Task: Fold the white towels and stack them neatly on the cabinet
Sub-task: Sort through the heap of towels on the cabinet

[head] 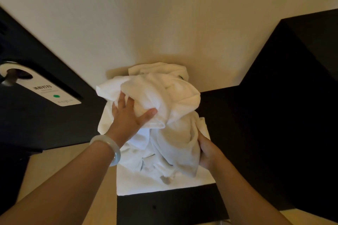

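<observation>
A crumpled heap of white towels (164, 107) lies on top of a dark cabinet (164, 204) against a cream wall. My left hand (128, 113), with a pale bangle on its wrist, grips a bunched fold on the heap's upper left, the thumb spread over the cloth. At the heap's lower right my right hand (208, 150) holds the hanging part of a towel, its fingers tucked out of sight behind the cloth. A flat white towel (146, 186) lies spread under the heap on the cabinet top.
A dark door stands at the left with a white door-hanger sign (45, 89) on its metal handle (9, 78). A tall dark cabinet block (292, 97) rises at the right. The cream wall (164, 14) is straight ahead.
</observation>
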Available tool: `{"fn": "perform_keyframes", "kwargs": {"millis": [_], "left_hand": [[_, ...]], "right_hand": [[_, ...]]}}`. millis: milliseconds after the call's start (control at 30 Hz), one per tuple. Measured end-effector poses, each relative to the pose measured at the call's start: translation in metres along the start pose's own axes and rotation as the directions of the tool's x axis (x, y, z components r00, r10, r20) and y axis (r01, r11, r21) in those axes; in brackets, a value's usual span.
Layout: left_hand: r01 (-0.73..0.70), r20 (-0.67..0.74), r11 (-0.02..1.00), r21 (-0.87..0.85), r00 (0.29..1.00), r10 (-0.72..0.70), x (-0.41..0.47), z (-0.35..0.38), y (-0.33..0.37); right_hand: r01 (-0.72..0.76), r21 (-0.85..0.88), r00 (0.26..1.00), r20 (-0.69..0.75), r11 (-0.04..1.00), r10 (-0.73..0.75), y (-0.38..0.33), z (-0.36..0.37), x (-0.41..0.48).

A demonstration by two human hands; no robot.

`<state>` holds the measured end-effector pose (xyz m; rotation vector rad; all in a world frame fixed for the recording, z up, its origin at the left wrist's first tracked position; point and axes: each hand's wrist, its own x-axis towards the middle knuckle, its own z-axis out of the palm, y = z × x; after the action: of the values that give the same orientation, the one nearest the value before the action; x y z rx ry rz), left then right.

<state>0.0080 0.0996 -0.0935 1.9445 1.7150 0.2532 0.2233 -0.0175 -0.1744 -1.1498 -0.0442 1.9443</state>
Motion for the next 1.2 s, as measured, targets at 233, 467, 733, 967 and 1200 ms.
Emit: {"fn": "perform_keyframes", "kwargs": {"millis": [233,467,733,967,1200], "left_hand": [[-0.011,-0.053,1.0,-0.014,0.999,0.01,0.002,0.008,-0.004],[0.001,-0.105,0.998,-0.057,0.994,-0.007,-0.002,0.013,-0.013],[-0.157,-0.042,0.971,-0.183,0.988,0.152,-0.018,0.007,-0.017],[0.237,-0.07,0.675,-0.699,0.917,-0.394,-0.054,0.003,-0.07],[0.38,0.232,0.384,-0.841,0.896,-0.378,-0.047,0.037,-0.088]], "right_hand": [[0.186,-0.207,0.982,0.073,0.961,-0.174,-0.024,0.038,-0.028],[0.379,-0.62,0.753,-0.224,0.687,-0.619,-0.005,0.104,-0.036],[0.154,-0.923,0.671,0.361,-0.354,-0.648,-0.042,0.147,-0.017],[0.138,-0.955,0.76,0.272,-0.262,-0.591,-0.042,0.136,0.013],[0.15,-0.932,0.721,0.331,-0.33,-0.609,-0.033,0.128,0.016]]}}
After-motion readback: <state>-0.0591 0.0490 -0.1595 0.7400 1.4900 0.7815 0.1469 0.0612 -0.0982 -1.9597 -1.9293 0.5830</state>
